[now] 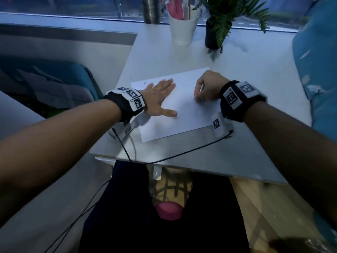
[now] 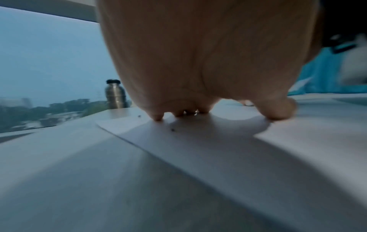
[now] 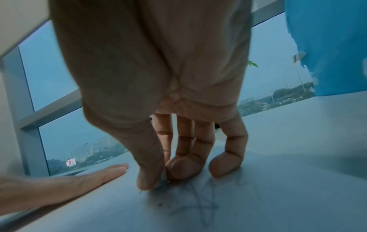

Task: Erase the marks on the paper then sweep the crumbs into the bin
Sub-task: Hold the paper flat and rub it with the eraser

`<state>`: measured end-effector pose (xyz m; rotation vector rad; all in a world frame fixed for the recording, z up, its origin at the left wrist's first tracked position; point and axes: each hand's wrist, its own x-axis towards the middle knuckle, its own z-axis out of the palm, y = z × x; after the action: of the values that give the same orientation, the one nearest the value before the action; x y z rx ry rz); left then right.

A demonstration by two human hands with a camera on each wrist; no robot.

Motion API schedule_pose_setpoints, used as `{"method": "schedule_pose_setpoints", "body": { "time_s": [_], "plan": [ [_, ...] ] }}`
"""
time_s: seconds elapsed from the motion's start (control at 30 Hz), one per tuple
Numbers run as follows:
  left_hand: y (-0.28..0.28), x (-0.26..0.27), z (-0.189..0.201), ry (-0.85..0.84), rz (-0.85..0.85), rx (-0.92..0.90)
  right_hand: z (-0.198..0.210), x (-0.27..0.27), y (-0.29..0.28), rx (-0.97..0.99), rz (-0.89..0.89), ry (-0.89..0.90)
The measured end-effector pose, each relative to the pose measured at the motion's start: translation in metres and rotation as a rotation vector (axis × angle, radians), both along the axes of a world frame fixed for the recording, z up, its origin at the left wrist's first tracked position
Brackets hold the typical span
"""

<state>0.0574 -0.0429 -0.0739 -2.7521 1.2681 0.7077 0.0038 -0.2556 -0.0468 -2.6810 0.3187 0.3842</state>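
Observation:
A white sheet of paper [image 1: 182,123] lies on the pale table [image 1: 246,143]. My left hand [image 1: 160,99] presses flat on the sheet's left part, fingers straight and spread. My right hand [image 1: 207,87] is curled over the sheet's right part. In the right wrist view its thumb and forefinger pinch a small pale eraser [image 3: 163,182], mostly hidden, with its tip on the paper [image 3: 288,196]. Faint pencil marks [image 3: 200,202] run just in front of the fingertips [image 3: 148,180]. Dark crumbs [image 2: 172,130] lie on the sheet [image 2: 198,149] near my left hand [image 2: 198,62].
At the table's far edge stand a white cup [image 1: 183,28] with pens, a potted plant [image 1: 212,35] and a steel bottle [image 2: 115,94]. Blue fabric [image 1: 317,70] hangs along the right. Black cables [image 1: 182,154] cross the near edge. A pink object [image 1: 169,209] sits below the table.

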Motion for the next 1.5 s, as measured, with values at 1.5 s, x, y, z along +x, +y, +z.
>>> {"method": "schedule_pose_setpoints", "body": {
  "time_s": [1.5],
  "plan": [
    [-0.031,0.011,0.016,0.069,0.099,0.203,0.003,0.040,-0.001,0.070,0.314,-0.135]
  ]
}}
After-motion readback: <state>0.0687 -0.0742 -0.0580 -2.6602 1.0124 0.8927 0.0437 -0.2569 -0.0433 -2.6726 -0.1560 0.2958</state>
